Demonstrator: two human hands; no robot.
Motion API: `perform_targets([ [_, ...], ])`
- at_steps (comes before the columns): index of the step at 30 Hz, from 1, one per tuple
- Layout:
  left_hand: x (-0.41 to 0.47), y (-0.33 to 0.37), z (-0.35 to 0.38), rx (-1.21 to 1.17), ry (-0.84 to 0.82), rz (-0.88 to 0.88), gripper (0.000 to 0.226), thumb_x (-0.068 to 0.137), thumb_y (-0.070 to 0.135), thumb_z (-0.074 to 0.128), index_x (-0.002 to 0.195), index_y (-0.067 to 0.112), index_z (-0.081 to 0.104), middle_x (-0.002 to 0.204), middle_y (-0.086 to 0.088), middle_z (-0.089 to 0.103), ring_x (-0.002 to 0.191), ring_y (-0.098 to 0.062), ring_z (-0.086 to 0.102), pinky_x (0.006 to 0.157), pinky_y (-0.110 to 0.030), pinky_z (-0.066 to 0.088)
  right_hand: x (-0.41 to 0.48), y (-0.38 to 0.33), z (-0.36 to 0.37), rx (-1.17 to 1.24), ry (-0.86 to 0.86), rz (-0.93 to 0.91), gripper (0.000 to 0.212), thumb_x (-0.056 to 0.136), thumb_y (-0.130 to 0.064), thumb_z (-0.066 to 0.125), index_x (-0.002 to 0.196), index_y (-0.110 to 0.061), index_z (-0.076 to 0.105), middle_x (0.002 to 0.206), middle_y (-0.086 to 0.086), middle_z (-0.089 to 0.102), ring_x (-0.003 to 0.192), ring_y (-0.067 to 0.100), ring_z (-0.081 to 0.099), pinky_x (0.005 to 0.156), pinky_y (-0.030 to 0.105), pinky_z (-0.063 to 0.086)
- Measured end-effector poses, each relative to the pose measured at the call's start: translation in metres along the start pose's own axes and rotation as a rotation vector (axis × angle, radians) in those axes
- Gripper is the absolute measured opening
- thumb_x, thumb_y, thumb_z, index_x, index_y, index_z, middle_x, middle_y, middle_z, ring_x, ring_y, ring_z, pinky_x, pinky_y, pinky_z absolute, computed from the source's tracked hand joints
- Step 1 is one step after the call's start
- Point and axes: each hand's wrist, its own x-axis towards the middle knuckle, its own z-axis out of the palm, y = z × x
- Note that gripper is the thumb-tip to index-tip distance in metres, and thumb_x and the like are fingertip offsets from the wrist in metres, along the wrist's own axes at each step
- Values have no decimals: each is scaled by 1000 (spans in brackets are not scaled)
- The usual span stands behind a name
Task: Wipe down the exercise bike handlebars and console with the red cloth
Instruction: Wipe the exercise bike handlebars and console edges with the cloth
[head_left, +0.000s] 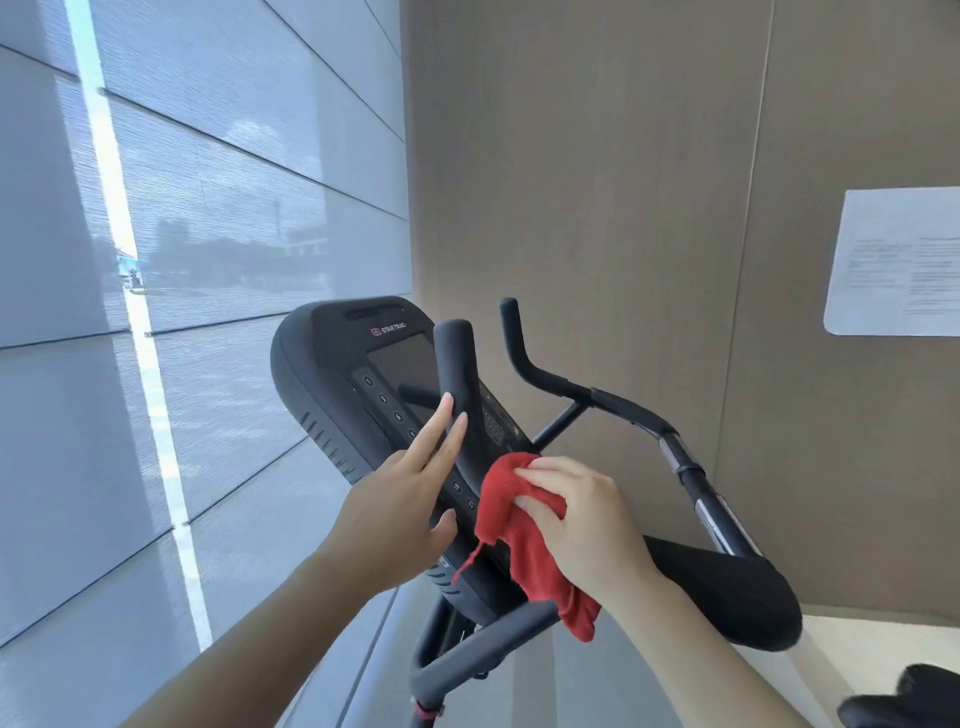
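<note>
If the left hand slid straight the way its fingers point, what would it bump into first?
Probably the upright black handlebar post. The left hand points up at it and its fingertips seem to touch it already, though depth is unclear.

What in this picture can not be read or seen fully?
Head view: the text on the paper notice is too small and blurred; the right edge cuts the sheet.
Head view: some lower buttons of the console are covered by the left hand and by the red cloth that the right hand grips.
Head view: the dark object in the bottom right corner is cut off by the edges.
</note>
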Motion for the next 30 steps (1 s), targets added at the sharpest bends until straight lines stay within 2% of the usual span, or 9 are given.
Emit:
perform_targets([
  [10,4,-14,-32,2,51,-33,80,85,38,49,145,40,-5,151,26,-15,119,-10,42,62,-24,47,51,-22,-13,194,250,-19,21,84,-13,65,105,-18,70,104,-8,68,95,3,58,84,0,34],
  [12,15,-19,-46,-16,80,-59,80,85,37,50,146,39,-2,152,26,-11,112,-9,46,65,-23,42,66,-34,-12,216,290,-55,22,85,-12,65,106,-17,70,105,-6,68,98,7,60,88,7,37],
  [15,35,-25,-65,-88,87,-64,78,86,31,52,147,36,3,152,27,-6,81,1,48,69,-22,40,83,-49,-3,173,283,-115,27,86,-14,63,113,-15,67,113,-3,66,106,14,59,94,16,37],
  [17,48,-28,-72,-124,77,-42,76,86,21,50,148,33,7,153,27,0,73,-6,44,72,-20,39,86,-52,5,100,236,-120,33,87,-17,62,121,-16,62,125,-2,60,117,17,53,100,18,32],
  [19,60,-34,-74,-137,49,4,77,84,9,45,148,32,9,154,23,5,93,-6,52,74,-16,39,80,-49,12,40,203,-101,38,88,-18,61,126,-17,57,134,-1,53,126,18,45,104,19,25],
  [20,65,-36,-73,-140,22,30,80,82,3,42,148,32,9,154,23,6,113,-6,48,74,-13,37,75,-46,15,19,198,-102,39,88,-18,61,127,-16,57,136,0,52,127,19,43,105,20,24],
  [22,70,-41,-69,-156,-53,63,86,77,-6,37,147,35,7,153,26,4,130,-3,35,75,-6,33,63,-41,19,-8,191,-125,38,87,-17,63,125,-15,58,133,1,54,125,20,46,103,22,27],
  [27,67,-45,-61,-245,-72,82,96,71,-13,34,145,40,3,142,40,-1,125,-6,40,84,-13,38,50,-29,16,2,144,-112,34,84,-18,66,118,-19,64,123,-4,61,113,12,55,99,18,36],
  [30,67,-46,-62,-269,-76,80,97,69,-12,33,145,42,4,136,44,-2,115,-7,47,76,-12,39,60,-30,5,49,302,-127,31,80,-13,71,111,-17,69,114,-6,66,103,7,58,94,10,37],
])
